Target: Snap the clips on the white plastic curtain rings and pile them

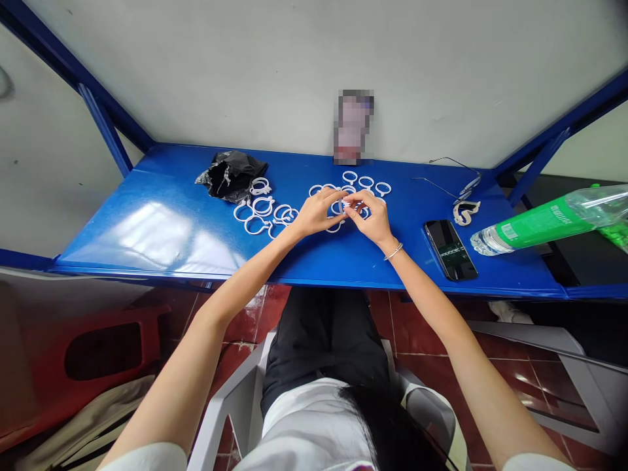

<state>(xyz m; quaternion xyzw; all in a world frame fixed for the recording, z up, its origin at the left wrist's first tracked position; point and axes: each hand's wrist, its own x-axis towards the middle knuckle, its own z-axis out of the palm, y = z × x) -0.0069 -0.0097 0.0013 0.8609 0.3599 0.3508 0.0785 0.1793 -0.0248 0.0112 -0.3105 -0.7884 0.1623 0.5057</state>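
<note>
My left hand (314, 213) and my right hand (371, 218) meet over the middle of the blue table (309, 261). Thumbs and fingertips of both pinch a white plastic ring (336, 208), mostly covered by the fingers. Several similar white rings with small tabs, such as one ring (366, 183), lie flat behind and under the hands. To the left, another loose group of rings (256, 225) spreads beside an open black plastic bag (230, 173). A thin bracelet (393, 252) circles the right wrist.
At the right lie a dark phone (450, 250), thin-framed glasses (470, 188), a small white looped item (466, 212) and a bottle with a green label (544, 219). A blurred-out upright object (353, 127) leans on the wall behind. Blue metal braces (105, 127) flank the table.
</note>
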